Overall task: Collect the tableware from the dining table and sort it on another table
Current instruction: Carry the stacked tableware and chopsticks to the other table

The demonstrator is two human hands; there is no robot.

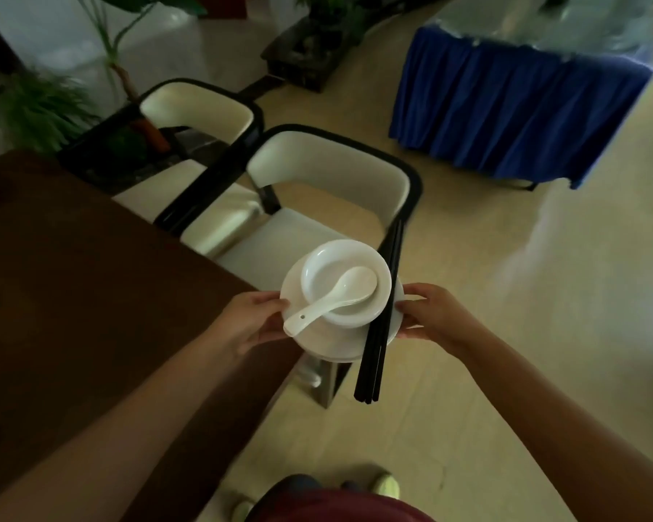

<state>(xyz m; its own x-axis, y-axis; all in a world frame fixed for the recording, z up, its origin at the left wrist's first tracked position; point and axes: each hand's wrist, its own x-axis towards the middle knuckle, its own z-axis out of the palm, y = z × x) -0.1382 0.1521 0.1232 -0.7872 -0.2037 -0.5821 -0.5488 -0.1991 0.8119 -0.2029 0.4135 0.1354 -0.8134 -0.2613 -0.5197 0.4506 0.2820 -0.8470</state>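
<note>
I carry a stack of white plates (328,339) in both hands, held in the air beside the corner of the brown dining table (72,288). A small white dish (377,292) sits on top of the stack, and a white ceramic spoon (332,299) lies in the dish with its handle sticking out to the left. Black chopsticks (381,314) lie across the right side of the stack, their ends hanging over the near rim. My left hand (257,322) grips the left rim. My right hand (434,314) grips the right rim.
Two cream chairs with black frames (332,171) (200,107) stand at the dining table's edge, just beyond the stack. A table with a blue skirt (513,103) stands at the far right across the tiled floor. Potted plants (46,107) line the far left and back.
</note>
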